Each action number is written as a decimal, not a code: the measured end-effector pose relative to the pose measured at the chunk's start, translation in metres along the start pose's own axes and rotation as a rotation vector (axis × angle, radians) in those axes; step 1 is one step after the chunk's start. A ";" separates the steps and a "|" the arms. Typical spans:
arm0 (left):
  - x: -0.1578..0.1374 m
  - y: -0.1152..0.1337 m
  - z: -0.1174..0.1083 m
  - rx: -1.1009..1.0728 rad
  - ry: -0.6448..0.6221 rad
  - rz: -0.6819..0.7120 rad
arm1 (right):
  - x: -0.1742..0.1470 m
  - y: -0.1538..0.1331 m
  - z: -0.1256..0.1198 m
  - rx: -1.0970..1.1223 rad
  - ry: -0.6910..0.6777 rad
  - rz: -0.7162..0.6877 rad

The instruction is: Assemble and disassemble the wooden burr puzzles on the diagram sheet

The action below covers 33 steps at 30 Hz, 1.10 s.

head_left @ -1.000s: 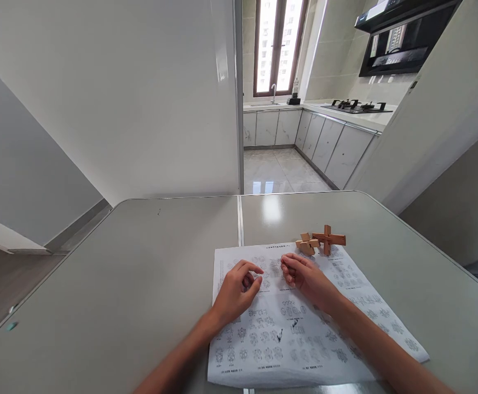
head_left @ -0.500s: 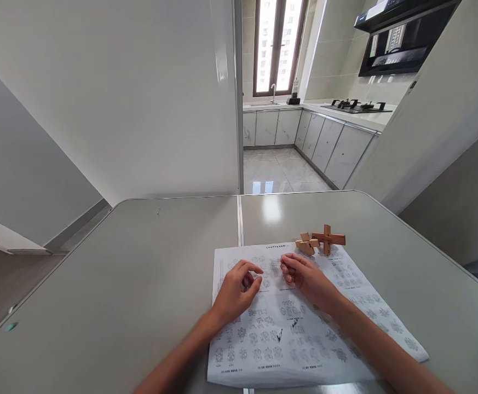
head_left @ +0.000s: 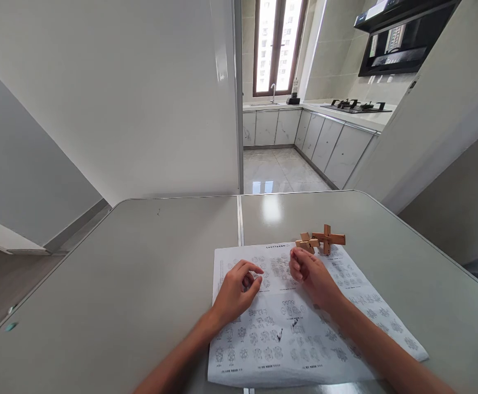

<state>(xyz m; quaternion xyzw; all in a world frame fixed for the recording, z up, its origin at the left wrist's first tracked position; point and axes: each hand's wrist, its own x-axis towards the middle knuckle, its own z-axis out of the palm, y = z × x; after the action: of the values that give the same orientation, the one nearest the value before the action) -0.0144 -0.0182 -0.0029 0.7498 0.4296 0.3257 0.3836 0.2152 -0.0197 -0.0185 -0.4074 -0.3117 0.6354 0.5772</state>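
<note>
A large printed sheet, covered in small line diagrams and lines of text, lies on the table. My left hand rests on its left part, fingers curled and thumb apart from the index finger, with nothing between them. Over the upper middle of the sheet is my right hand, its fingers bent and pressed together; no object shows in them. Just beyond its fingertips sits a small wooden interlocking puzzle, partly covered by the hand. Beside it, a cross-shaped wooden puzzle stands at the sheet's upper edge.
The grey table has a pale seam running through it. A small green object lies near its left edge. Beyond the far edge are a white wall panel and a kitchen with a gas stove.
My right hand has shifted right and slightly away from me, toward the smaller wooden puzzle. My left hand, the sheet and both puzzles have stayed in place.
</note>
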 end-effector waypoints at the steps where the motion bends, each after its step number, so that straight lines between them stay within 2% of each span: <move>1: 0.000 -0.001 0.000 -0.003 -0.002 0.000 | 0.000 -0.001 -0.001 -0.034 0.052 -0.068; 5: -0.001 -0.004 0.001 -0.013 -0.003 -0.001 | 0.002 -0.010 -0.010 -0.249 0.291 -0.328; 8: -0.002 -0.004 0.001 -0.017 -0.006 0.000 | 0.008 -0.016 -0.020 -0.303 0.442 -0.427; 11: -0.002 -0.004 0.000 -0.018 -0.011 0.002 | 0.016 -0.018 -0.031 -0.298 0.520 -0.479; 22: -0.001 -0.003 0.000 0.001 -0.016 0.002 | 0.029 -0.021 -0.055 -0.215 0.613 -0.431; 33: -0.001 0.000 -0.001 0.001 0.006 0.015 | 0.039 -0.013 -0.069 -0.140 0.611 -0.326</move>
<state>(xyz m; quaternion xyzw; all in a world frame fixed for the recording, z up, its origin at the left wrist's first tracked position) -0.0153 -0.0187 -0.0030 0.7519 0.4255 0.3308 0.3796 0.2818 0.0152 -0.0455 -0.5623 -0.2282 0.3609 0.7082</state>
